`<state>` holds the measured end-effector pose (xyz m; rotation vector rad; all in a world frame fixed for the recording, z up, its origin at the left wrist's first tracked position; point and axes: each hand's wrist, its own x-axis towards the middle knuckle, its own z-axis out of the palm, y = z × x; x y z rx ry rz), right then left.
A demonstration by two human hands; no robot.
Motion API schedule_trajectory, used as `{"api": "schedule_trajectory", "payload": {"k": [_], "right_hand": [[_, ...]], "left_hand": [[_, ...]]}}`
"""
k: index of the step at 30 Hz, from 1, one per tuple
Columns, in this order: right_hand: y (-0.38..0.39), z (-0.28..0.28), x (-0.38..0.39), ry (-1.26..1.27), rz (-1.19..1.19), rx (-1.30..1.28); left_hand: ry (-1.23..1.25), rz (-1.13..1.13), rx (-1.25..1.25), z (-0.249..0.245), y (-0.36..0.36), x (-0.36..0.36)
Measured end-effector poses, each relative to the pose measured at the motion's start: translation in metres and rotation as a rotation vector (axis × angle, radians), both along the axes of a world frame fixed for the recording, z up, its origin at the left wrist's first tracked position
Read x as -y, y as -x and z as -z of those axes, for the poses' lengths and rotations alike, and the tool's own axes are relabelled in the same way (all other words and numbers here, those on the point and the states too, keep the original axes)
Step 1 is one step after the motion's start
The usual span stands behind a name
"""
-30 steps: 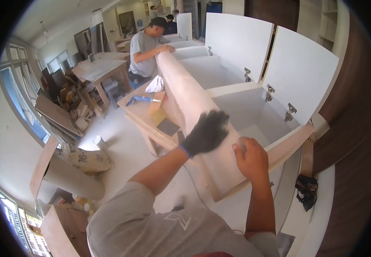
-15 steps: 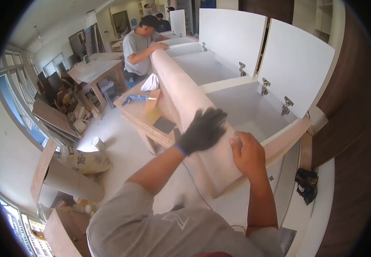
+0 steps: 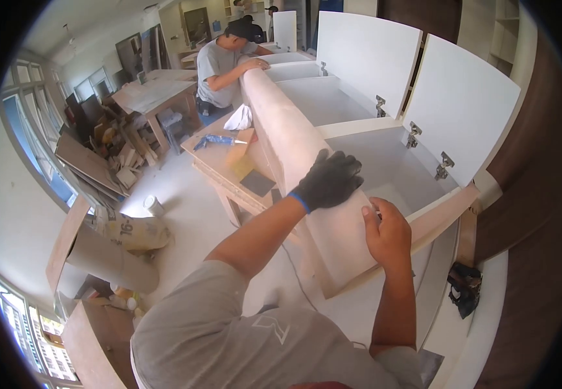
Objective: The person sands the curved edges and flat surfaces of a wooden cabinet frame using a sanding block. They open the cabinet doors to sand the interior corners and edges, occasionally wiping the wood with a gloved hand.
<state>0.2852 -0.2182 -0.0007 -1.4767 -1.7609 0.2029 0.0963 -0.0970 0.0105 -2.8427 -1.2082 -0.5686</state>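
Note:
My left hand [image 3: 328, 179], in a dark glove with a blue cuff, rests on top of a long, rounded, pale pinkish panel [image 3: 285, 123]. Its fingers are curled and pressed together, and whatever may be under them is hidden. Bare, my right hand [image 3: 390, 235] grips the panel's right edge near its close end, thumb on the face and fingertips bent over the rim. Behind the panel is an open white cabinet [image 3: 385, 159] with raised white doors [image 3: 464, 107] on metal hinges.
A low wooden table [image 3: 206, 162] left of the panel holds a blue-handled tool [image 3: 219, 140], white cloth [image 3: 239, 118] and dark square sheet [image 3: 257, 183]. A co-worker [image 3: 219, 71] leans over the far end. Scrap boards [image 3: 90, 162], a sack [image 3: 132, 228] and a cable lie left.
The view has shifted, so the scene sits slightly further right. My left hand has moved over the panel toward its right edge, its fingers more curled. My right hand stays at the edge.

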Motion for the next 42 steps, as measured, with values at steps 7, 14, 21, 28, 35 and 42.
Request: {"api": "schedule_trajectory", "payload": {"k": [7,14,21,28,35,42], "right_hand": [[-0.005,0.003,-0.003,-0.081,-0.029,-0.016],[-0.003,-0.001,0.003,-0.032,0.001,-0.11],[-0.004,-0.001,0.001,-0.021,-0.023,-0.165],[-0.004,0.002,0.001,-0.082,-0.028,-0.092],[-0.002,0.002,0.003,-0.049,-0.002,-0.129],[-0.004,0.001,0.002,-0.098,-0.034,-0.109]], "left_hand": [[-0.236,0.041,0.181,0.03,0.004,0.028],[-0.061,0.04,0.298,0.035,0.012,0.057],[0.014,0.061,0.156,0.006,0.0,0.021],[-0.158,0.061,0.238,0.034,0.008,0.059],[-0.153,0.055,0.248,0.031,0.0,0.044],[-0.022,0.083,0.1,0.01,-0.007,0.021]]}}
